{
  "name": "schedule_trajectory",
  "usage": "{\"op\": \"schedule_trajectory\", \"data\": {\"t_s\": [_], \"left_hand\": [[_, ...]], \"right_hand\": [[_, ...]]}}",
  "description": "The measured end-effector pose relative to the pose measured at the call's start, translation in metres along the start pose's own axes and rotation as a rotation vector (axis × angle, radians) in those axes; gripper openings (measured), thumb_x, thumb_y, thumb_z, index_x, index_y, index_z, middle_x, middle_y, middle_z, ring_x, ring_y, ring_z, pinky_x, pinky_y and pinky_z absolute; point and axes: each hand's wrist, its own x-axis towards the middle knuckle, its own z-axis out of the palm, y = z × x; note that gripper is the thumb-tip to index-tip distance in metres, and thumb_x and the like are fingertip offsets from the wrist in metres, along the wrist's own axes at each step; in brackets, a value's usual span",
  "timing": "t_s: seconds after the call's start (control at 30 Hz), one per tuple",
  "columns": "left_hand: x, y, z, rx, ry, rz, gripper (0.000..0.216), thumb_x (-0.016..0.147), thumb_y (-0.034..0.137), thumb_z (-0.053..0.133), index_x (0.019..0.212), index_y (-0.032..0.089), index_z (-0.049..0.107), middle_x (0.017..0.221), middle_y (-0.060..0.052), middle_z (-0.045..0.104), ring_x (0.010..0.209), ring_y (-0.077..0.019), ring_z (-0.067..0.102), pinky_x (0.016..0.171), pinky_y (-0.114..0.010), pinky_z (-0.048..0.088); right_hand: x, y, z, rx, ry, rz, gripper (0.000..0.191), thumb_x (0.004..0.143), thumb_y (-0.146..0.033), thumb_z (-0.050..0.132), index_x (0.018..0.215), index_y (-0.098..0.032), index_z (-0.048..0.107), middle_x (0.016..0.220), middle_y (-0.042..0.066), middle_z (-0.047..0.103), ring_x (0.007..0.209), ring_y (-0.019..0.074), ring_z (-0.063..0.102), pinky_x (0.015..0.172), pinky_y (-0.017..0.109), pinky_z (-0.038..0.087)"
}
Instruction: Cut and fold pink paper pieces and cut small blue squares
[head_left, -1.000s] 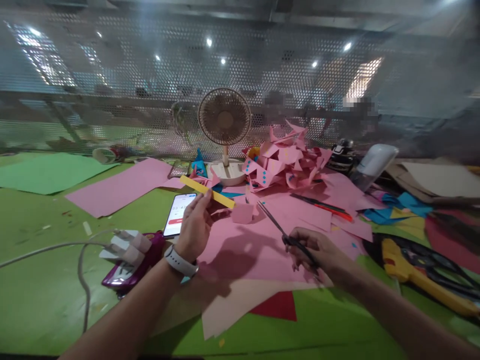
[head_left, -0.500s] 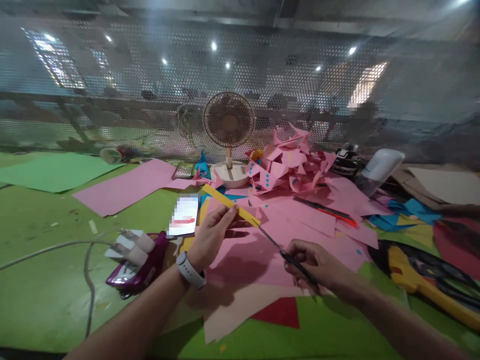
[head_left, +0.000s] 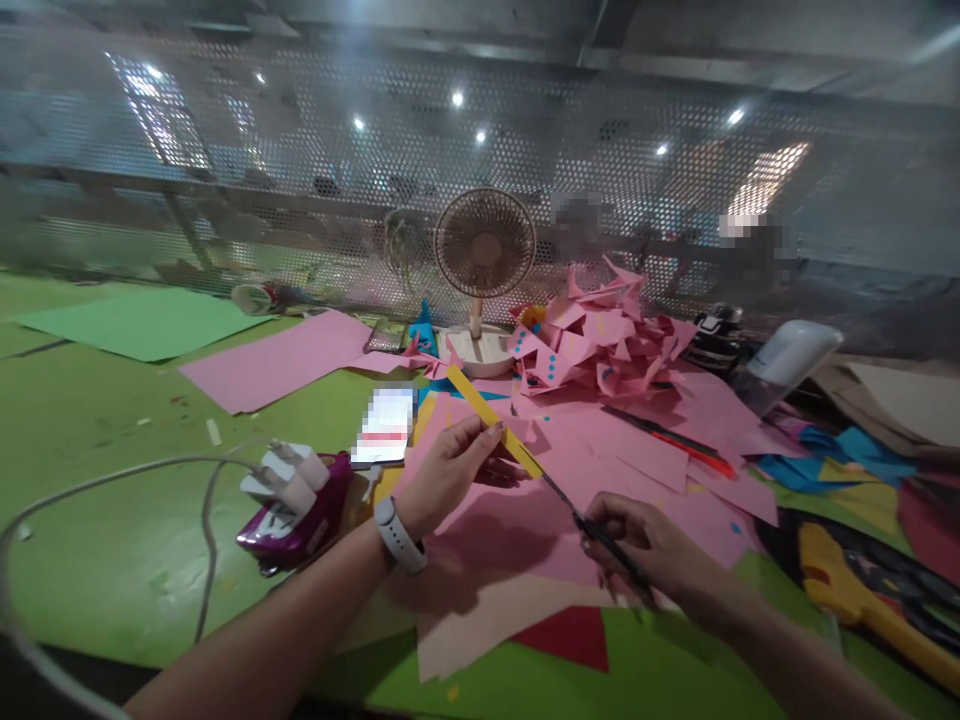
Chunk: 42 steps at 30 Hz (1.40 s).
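Observation:
Between the thumb and fingers of my left hand (head_left: 454, 465) is a narrow yellow paper strip (head_left: 469, 393), slanting down to the right. My right hand (head_left: 637, 545) grips a pair of dark scissors (head_left: 611, 545). Their thin blades reach up and left to the strip's lower end; whether they cut into it I cannot tell. Both hands are above overlapping pink paper sheets (head_left: 577, 450). A lit phone (head_left: 385, 425) lies left of my left hand, with a cable plugged in.
A small fan (head_left: 485, 245) stands at the back, beside a heap of folded pink paper (head_left: 607, 335). Left are a purple case (head_left: 296, 530) with white plugs (head_left: 289, 475) and a green sheet (head_left: 142, 322). Large yellow-handled shears (head_left: 847, 570) lie right, near a black-and-red pen-like tool (head_left: 675, 440).
The view has shifted, so everything sits further right. The yellow strip is now tilted more steeply in my left hand. Scissors remain at its lower end.

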Motion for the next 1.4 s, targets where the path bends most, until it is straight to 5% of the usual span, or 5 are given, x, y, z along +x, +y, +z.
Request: {"op": "schedule_trajectory", "data": {"t_s": [1.4], "left_hand": [[0.0006,-0.0027,-0.0029,0.057,0.013,0.044,0.024,0.085,0.038,0.052,0.079,0.015,0.051,0.072,-0.004,0.065,0.065,-0.0179,0.068,0.067,-0.035,0.056]], "right_hand": [[-0.0008,-0.0062,0.0055,-0.014,0.059,-0.035,0.036,0.063,-0.043,0.074,0.067,-0.016,0.050,0.049,-0.007,0.049,0.042,0.0057,0.047,0.041,0.017,0.036]]}}
